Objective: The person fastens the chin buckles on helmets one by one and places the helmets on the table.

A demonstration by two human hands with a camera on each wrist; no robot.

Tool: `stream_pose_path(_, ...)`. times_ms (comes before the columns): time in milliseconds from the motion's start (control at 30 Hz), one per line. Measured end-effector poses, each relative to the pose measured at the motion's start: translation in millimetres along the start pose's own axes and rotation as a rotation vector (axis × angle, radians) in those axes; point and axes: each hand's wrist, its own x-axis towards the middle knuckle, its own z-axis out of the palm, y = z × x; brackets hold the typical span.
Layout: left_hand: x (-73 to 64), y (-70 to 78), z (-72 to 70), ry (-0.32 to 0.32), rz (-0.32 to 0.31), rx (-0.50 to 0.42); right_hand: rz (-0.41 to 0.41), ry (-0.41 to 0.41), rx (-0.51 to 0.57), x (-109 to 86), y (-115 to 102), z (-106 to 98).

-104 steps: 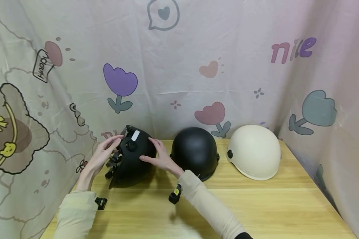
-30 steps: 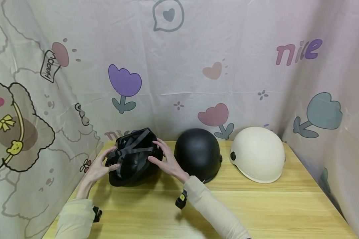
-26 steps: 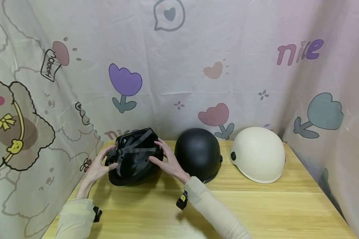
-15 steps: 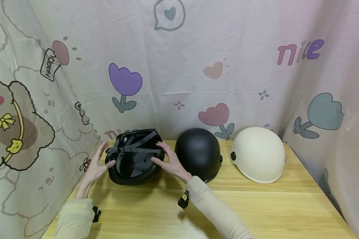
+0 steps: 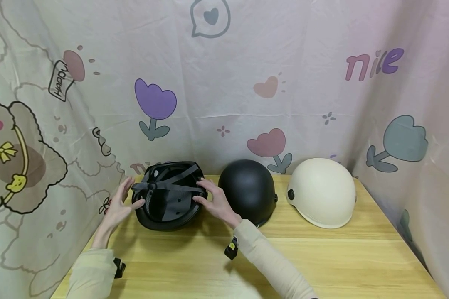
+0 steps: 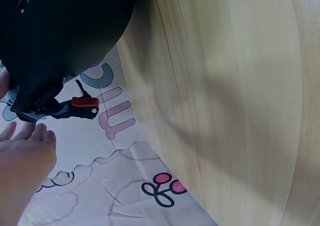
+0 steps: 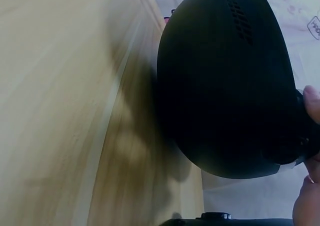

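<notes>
A black helmet is turned with its open underside toward the head camera, showing the dark lining and grey straps. My left hand is at its left side, thumb at the rim and fingers beyond the side. On the opposite side my right hand holds the rim, thumb and fingers apart with the edge between them. In the left wrist view a black-and-red buckle hangs from the strap near my fingers. The right wrist view shows the smooth outer shell with vent slots.
A second black helmet stands dome up just right of my right hand. Further right is a cream helmet, also dome up. All are at the back of the wooden table, before a printed curtain.
The held helmet has rolled over from its shell side to its open underside facing up and forward. Over the last half second it has barely moved; the other helmets stay put.
</notes>
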Motion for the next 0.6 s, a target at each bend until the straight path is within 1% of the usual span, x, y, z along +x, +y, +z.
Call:
stream_pose_path(133, 0.3, 0.2, -0.7, -0.012, -0.020, -0.009, -0.008, 0.020, -0.013, -0.8, 1.5, -0.4)
stream_pose_path(267, 0.5, 0.1, -2.2, -0.023, -0.074, -0.017, -0.029, 0.029, -0.011, -1.6, 2.8, 0.0)
stream_pose_path(367, 0.0, -0.5, -3.5, -0.030, -0.112, -0.010, -0.023, 0.027, 0.003, -1.9, 2.4, -0.2)
stream_pose_path(500, -0.6, -0.9, -3.9, -0.049, -0.132, -0.020, -0.005, 0.033, 0.008, -1.6, 2.1, -0.8)
stream_pose_path(600, -0.9, -0.2, -4.7, -0.071, -0.141, -0.053, 0.000, 0.040, 0.010, -1.4, 3.1, -1.0)
